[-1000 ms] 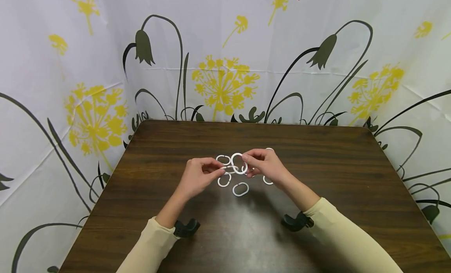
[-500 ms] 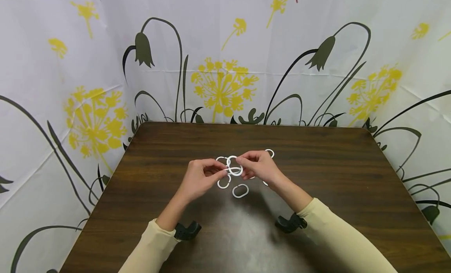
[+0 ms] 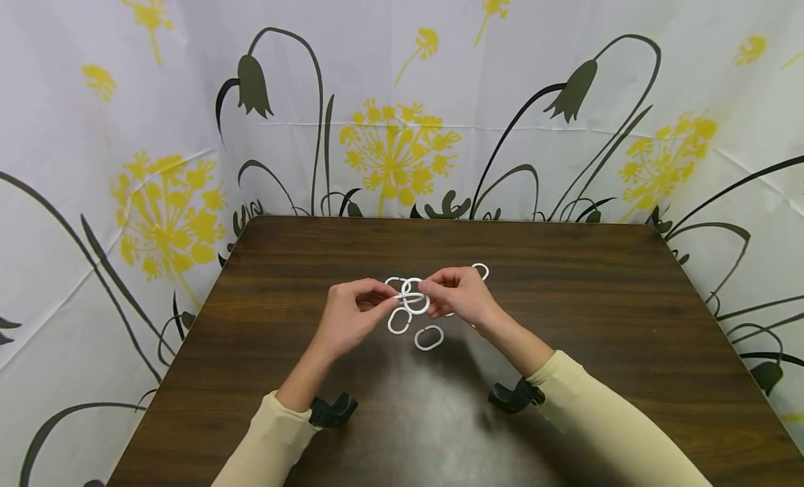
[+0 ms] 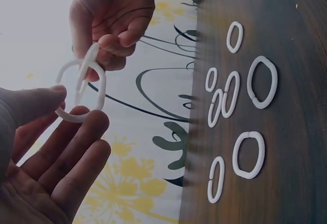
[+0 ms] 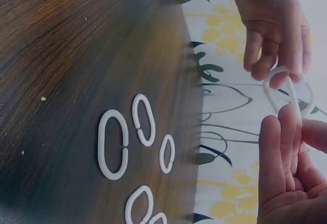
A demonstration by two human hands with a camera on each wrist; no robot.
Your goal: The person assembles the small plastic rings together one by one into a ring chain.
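Note:
My left hand [image 3: 352,316] pinches a white oval plastic ring [image 4: 102,94], like a shower curtain ring, between thumb and fingertips. My right hand [image 3: 461,295] pinches a second ring of the same kind [image 4: 84,73], seen edge-on in the left wrist view. Both rings are held up above the table, and the right one crosses through the outline of the left one. Below the hands, several loose rings lie on the wood, among them one nearest me [image 3: 430,349] and one by the left fingertips [image 3: 398,333]. Small gaps show in their sides.
The dark wooden table [image 3: 440,431] reaches back to a white curtain [image 3: 389,40] with yellow and green flowers. Another ring [image 3: 482,266] lies behind the right hand. Black wrist devices sit on the left wrist [image 3: 333,410] and right wrist [image 3: 515,396].
My right hand has moved slightly left, bringing its ring over the left hand's ring, so the two overlap more. The left hand stays nearly in place. Both grips are kept.

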